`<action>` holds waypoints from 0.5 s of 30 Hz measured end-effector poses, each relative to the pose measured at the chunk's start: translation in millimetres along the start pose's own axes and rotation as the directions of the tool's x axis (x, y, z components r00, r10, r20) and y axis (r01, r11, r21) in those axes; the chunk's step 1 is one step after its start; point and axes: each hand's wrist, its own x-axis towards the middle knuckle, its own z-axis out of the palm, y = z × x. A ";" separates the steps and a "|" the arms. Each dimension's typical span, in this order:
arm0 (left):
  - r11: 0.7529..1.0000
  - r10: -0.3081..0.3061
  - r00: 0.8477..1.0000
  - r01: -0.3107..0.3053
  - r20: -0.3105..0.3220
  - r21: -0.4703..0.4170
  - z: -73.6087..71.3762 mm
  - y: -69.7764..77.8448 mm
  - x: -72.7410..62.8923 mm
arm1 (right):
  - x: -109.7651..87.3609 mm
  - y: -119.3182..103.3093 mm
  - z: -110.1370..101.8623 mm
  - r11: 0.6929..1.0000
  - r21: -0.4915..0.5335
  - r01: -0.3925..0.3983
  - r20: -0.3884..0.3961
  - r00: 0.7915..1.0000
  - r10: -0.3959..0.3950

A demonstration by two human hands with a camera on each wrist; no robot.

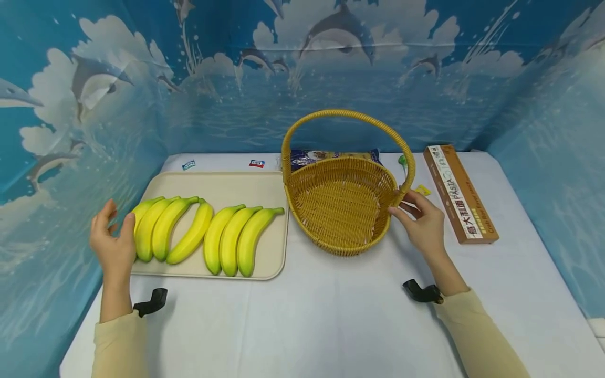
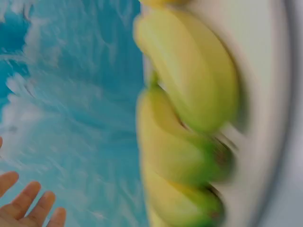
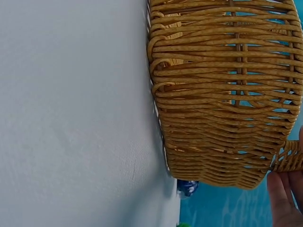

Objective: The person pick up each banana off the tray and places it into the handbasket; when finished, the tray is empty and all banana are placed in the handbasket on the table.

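Observation:
A woven wicker basket (image 1: 337, 210) with a tall arched handle stands right of the middle. My right hand (image 1: 423, 218) pinches the foot of that handle at the basket's right rim. In the right wrist view, fingers (image 3: 281, 196) lie against the handle's base beside the woven wall. My left hand (image 1: 113, 241) is raised at the tray's left side with its fingers spread and nothing in them. Next to it, several yellow bananas (image 1: 189, 236) with greenish tips lie in two groups on a beige tray (image 1: 271, 268). Bananas (image 2: 189, 71) look blurred in the left wrist view.
Behind the basket lies a dark blue packet (image 1: 331, 155). A brown pasta box (image 1: 460, 194) rests to the right, with a small yellow piece (image 1: 423, 190) and a green-topped item (image 1: 403, 160) near it. Two small wrapped sweets, one red (image 1: 257, 164), lie behind the tray. Dolphin-print cloth surrounds the table.

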 end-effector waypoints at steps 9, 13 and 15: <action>0.962 -0.272 0.960 0.272 -0.072 -0.012 -1.8 -45.5 6.6 | 0.3 -0.2 -1.2 0.999 0.038 -0.033 0.018 0.999 0.032; 0.932 -0.361 0.928 0.363 -0.092 0.007 -0.7 -61.4 7.1 | -0.2 1.4 -0.5 0.998 0.028 -0.059 0.019 0.998 0.059; 0.914 -0.400 0.912 0.404 -0.085 0.033 -0.1 -67.8 7.7 | -0.4 2.2 -0.6 0.997 0.026 -0.067 0.019 0.998 0.067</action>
